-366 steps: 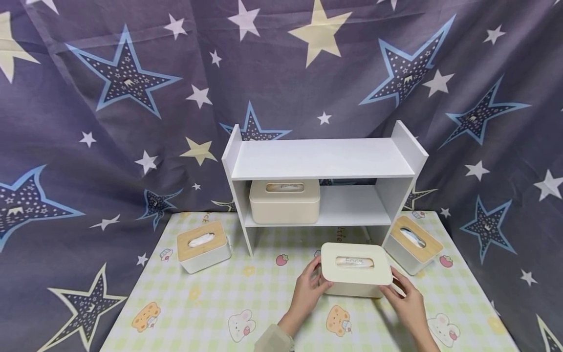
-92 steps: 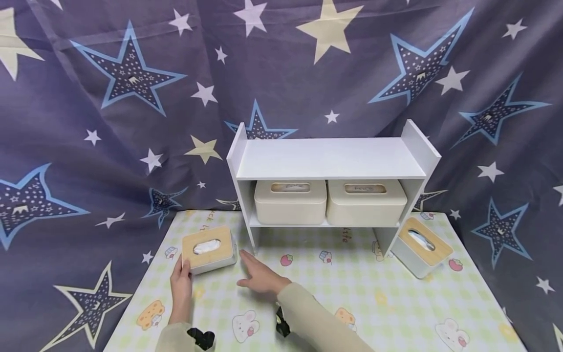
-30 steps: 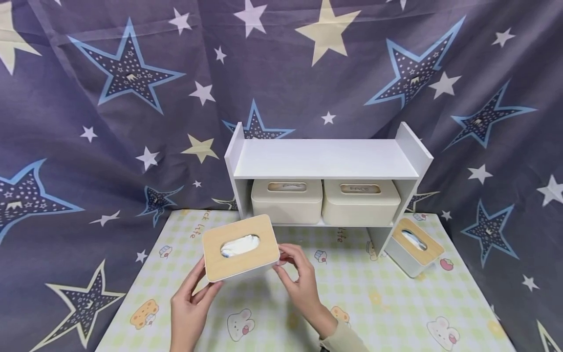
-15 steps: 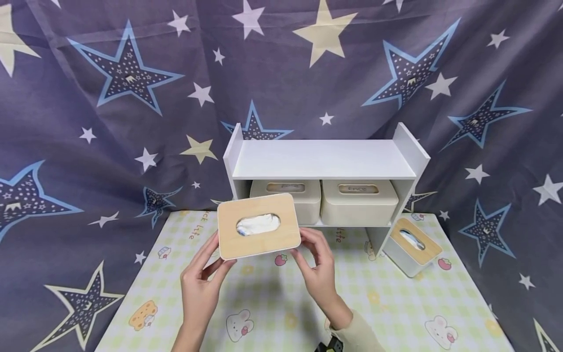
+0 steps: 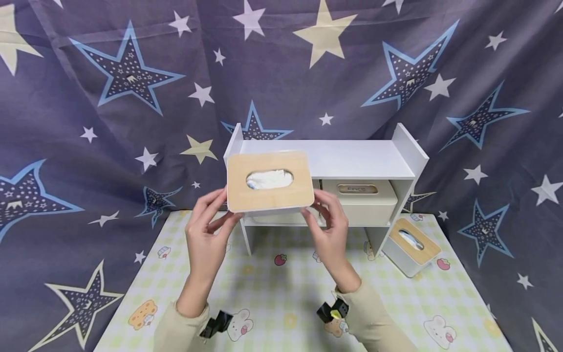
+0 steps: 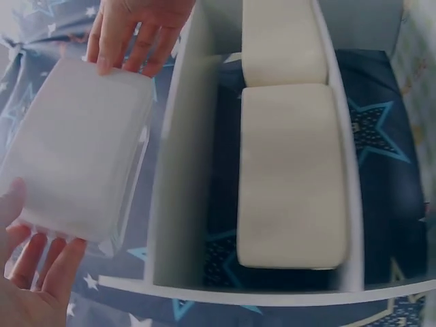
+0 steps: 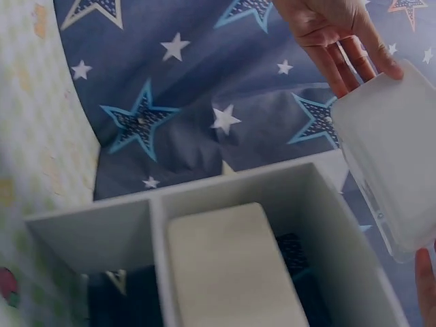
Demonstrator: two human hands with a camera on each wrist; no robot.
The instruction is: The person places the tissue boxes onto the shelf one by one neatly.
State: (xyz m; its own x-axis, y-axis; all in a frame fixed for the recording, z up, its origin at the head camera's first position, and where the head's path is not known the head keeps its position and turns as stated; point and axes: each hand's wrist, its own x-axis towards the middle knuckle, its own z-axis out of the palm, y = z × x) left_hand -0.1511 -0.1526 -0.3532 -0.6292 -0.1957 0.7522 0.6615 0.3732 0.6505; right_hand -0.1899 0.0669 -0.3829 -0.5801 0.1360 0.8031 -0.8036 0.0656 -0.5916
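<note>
While only fingers & thumbs pinch it by its ends, the wood-lid tissue box [image 5: 270, 200] could slip; cause'd prob. be smooth sides + uneven squeeze. Box is off the counter [image 5: 387, 293], in front of the L half of the white shelf unit [image 5: 360, 159], about top-board ht. in head view; wrist views show its pale underside clear of the unit.

L hand [image 5: 208, 234] holds L end, R hand [image 5: 329, 230] holds R end, thumbs low on the near side. If one lifts more than the other, box prob. tilts & twists out.

L end overlaps the L upright [image 5: 234, 142] in head view; exact gap can't tell. Going fwd w/o shifting R might clip that panel. Too low = base likely catches the board's front edge, poss. shoving the unit back.

Below, R cream box [image 5: 360, 208] & L cream box [image 6: 293, 177] sit on the lower shelf; a drop could knock 'em. 2nd wood-lid box [image 5: 411, 244], by the unit's R side, is prob. out of harm's way.
</note>
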